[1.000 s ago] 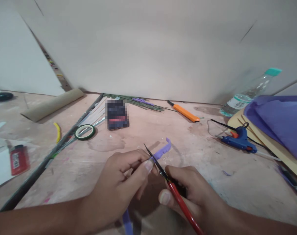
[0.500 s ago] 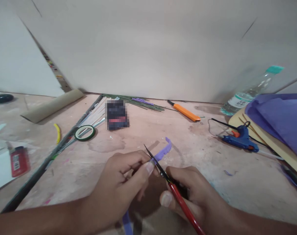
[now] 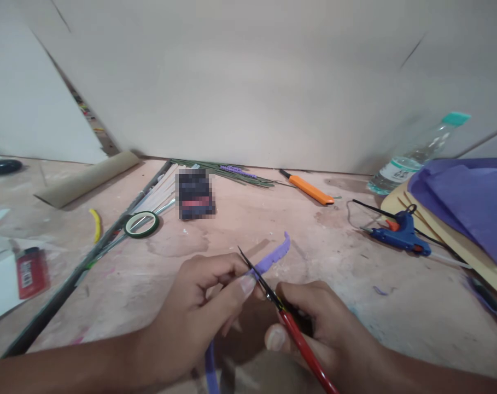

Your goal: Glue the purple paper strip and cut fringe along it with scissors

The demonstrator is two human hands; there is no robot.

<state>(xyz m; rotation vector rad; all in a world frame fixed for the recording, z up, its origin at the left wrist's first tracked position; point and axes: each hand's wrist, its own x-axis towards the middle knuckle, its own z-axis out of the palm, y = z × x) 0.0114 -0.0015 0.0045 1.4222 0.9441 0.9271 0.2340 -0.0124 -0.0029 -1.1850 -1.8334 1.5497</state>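
Observation:
Between its thumb and fingers my left hand (image 3: 211, 306) pinches a narrow purple strip (image 3: 273, 258). One end of the strip, with a scalloped edge, sticks out to the upper right, and the other end hangs below my left hand. My right hand (image 3: 317, 317) is wrapped round the red handle of a pair of scissors (image 3: 301, 339). The dark blades lie across the strip right at my left fingertips, pointing to the upper left. Part of the scissors' handle is hidden by my right hand.
Behind my hands lie green tape (image 3: 142, 224), green stems (image 3: 232, 172), a blurred dark box (image 3: 196, 194) and an orange cutter (image 3: 311, 190). At right are a blue glue gun (image 3: 399, 235), a bottle (image 3: 416, 158) and purple sheets (image 3: 469, 202). A cardboard tube (image 3: 88, 178) and red lighter (image 3: 31, 272) lie left.
The strip's free end has shifted slightly right and looks straighter. The scissors and both hands have moved slightly left.

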